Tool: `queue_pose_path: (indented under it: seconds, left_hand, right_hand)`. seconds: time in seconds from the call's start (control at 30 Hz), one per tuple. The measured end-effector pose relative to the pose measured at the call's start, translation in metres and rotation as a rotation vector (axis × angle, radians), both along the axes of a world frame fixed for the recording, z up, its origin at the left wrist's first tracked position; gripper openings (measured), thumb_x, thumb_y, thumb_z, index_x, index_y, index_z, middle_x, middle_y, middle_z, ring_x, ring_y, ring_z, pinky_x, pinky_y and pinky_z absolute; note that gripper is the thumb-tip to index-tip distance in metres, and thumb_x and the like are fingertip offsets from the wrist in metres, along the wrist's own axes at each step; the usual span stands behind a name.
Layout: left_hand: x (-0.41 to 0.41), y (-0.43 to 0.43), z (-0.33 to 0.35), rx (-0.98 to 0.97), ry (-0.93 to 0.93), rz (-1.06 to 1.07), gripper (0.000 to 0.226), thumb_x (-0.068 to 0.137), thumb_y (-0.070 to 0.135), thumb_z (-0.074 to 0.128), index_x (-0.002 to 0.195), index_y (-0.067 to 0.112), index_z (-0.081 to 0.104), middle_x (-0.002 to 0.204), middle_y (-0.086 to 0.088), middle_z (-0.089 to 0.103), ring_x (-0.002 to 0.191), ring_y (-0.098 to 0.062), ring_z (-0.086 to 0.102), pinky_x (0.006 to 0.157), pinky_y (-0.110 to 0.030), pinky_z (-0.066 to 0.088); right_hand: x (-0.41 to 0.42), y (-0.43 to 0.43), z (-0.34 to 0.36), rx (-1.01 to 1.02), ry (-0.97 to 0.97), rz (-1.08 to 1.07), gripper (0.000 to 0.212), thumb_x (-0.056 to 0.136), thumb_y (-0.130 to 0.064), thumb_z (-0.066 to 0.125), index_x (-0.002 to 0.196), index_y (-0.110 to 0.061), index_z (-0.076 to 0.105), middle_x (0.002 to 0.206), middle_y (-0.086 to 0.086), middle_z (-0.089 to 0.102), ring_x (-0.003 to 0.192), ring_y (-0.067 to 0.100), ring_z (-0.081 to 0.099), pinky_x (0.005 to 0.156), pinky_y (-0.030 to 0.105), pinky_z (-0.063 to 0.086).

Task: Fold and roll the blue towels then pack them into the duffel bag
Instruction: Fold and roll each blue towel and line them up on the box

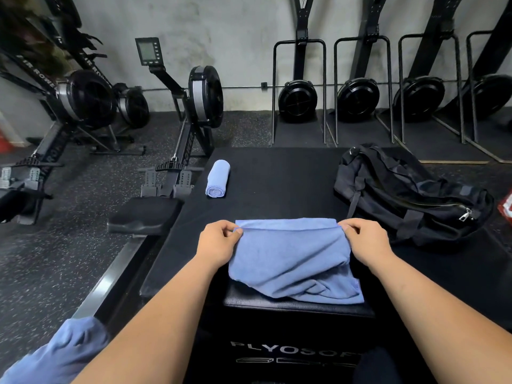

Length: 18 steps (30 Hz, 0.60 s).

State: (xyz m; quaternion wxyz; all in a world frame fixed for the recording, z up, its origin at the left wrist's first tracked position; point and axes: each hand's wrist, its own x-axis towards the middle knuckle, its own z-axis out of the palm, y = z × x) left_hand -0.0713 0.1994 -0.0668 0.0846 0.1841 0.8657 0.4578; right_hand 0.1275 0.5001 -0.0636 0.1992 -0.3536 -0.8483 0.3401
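A blue towel [291, 261] lies partly folded on a black plyo box [293, 309] right in front of me. My left hand [219, 242] pinches its far left corner and my right hand [365, 242] pinches its far right corner. The near part of the towel is bunched and hangs over the box's top. A rolled blue towel [218, 178] lies on the black mat [277, 184] farther back on the left. The black duffel bag [407, 195] sits on the mat to the right, its zipper shut. More blue towel fabric [63, 353] shows at the bottom left.
A rowing machine [177, 151] stands along the left of the mat, its seat [144, 214] close to the box. More rowers are at far left. Several upright machines [357, 101] line the back wall. A red and white object [505, 209] peeks in at the right edge.
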Motion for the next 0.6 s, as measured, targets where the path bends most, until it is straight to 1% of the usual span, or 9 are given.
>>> queue_pose_path:
  seconds: [0.03,0.07,0.17,0.23,0.37,0.43,0.5,0.53,0.6]
  left_hand:
    - [-0.004,0.004,0.0,-0.013,0.013,0.007,0.01,0.094,0.03,0.075,0.086,0.024,0.076,0.07,0.008,0.069,0.067,-0.008,0.061,0.066,-0.025,0.045]
    - [-0.009,0.007,-0.001,-0.027,0.022,0.019,0.012,0.095,0.03,0.075,0.085,0.023,0.076,0.074,0.006,0.072,0.07,-0.009,0.063,0.066,-0.024,0.046]
    - [-0.024,0.018,-0.005,-0.069,0.031,0.046,0.014,0.096,0.031,0.072,0.084,0.023,0.076,0.081,0.009,0.074,0.079,-0.008,0.067,0.068,-0.02,0.047]
    - [-0.034,0.024,-0.007,-0.085,0.036,0.058,0.014,0.097,0.033,0.071,0.085,0.025,0.075,0.083,0.012,0.074,0.083,-0.007,0.067,0.07,-0.023,0.048]
    - [-0.052,0.036,-0.014,-0.109,0.05,0.109,0.015,0.097,0.036,0.069,0.085,0.029,0.073,0.081,0.014,0.073,0.084,-0.01,0.068,0.076,-0.031,0.054]
    - [-0.057,0.041,-0.02,-0.162,0.058,0.119,0.015,0.097,0.038,0.068,0.085,0.03,0.071,0.081,0.014,0.072,0.084,-0.014,0.069,0.081,-0.036,0.056]
    - [-0.058,0.043,-0.029,-0.249,0.108,0.113,0.015,0.098,0.039,0.066,0.085,0.031,0.067,0.078,0.015,0.071,0.082,-0.015,0.068,0.087,-0.041,0.055]
    - [-0.057,0.043,-0.033,-0.261,0.148,0.113,0.015,0.098,0.039,0.064,0.085,0.032,0.065,0.076,0.016,0.069,0.079,-0.014,0.067,0.088,-0.042,0.053]
    - [-0.055,0.042,-0.041,-0.223,0.212,0.125,0.013,0.098,0.04,0.062,0.088,0.033,0.063,0.069,0.015,0.066,0.074,-0.01,0.064,0.086,-0.042,0.051]
  right_hand:
    - [-0.005,0.003,-0.001,0.006,-0.009,0.004,0.018,0.099,-0.021,0.064,0.101,-0.023,0.082,0.102,-0.002,0.079,0.1,0.022,0.069,0.083,0.029,0.043]
    - [-0.011,0.006,-0.002,0.007,-0.013,-0.004,0.017,0.097,-0.02,0.066,0.1,-0.023,0.082,0.098,-0.002,0.078,0.098,0.022,0.069,0.081,0.028,0.042]
    - [-0.026,0.013,-0.004,-0.019,-0.012,-0.076,0.005,0.088,-0.021,0.076,0.088,-0.024,0.079,0.073,-0.008,0.073,0.082,0.018,0.069,0.073,0.028,0.041]
    - [-0.035,0.018,-0.005,-0.023,-0.014,-0.102,0.005,0.085,-0.023,0.079,0.082,-0.025,0.076,0.067,-0.01,0.07,0.078,0.016,0.068,0.071,0.029,0.043]
    - [-0.055,0.027,-0.01,0.02,0.003,-0.097,0.006,0.084,-0.024,0.079,0.08,-0.026,0.076,0.068,-0.01,0.07,0.076,0.016,0.068,0.072,0.031,0.047]
    - [-0.062,0.029,-0.016,0.045,0.003,-0.096,0.005,0.084,-0.025,0.079,0.081,-0.027,0.076,0.071,-0.011,0.07,0.077,0.017,0.067,0.075,0.033,0.051]
    - [-0.065,0.027,-0.026,0.067,-0.01,-0.113,0.004,0.085,-0.026,0.078,0.083,-0.029,0.076,0.076,-0.011,0.07,0.08,0.02,0.067,0.078,0.036,0.053]
    - [-0.064,0.024,-0.033,0.092,-0.01,-0.12,0.005,0.087,-0.026,0.076,0.085,-0.03,0.076,0.08,-0.009,0.07,0.082,0.022,0.065,0.078,0.038,0.053]
    - [-0.063,0.02,-0.047,0.163,0.019,-0.131,0.006,0.092,-0.025,0.074,0.089,-0.029,0.076,0.085,-0.005,0.066,0.08,0.024,0.062,0.075,0.037,0.05]
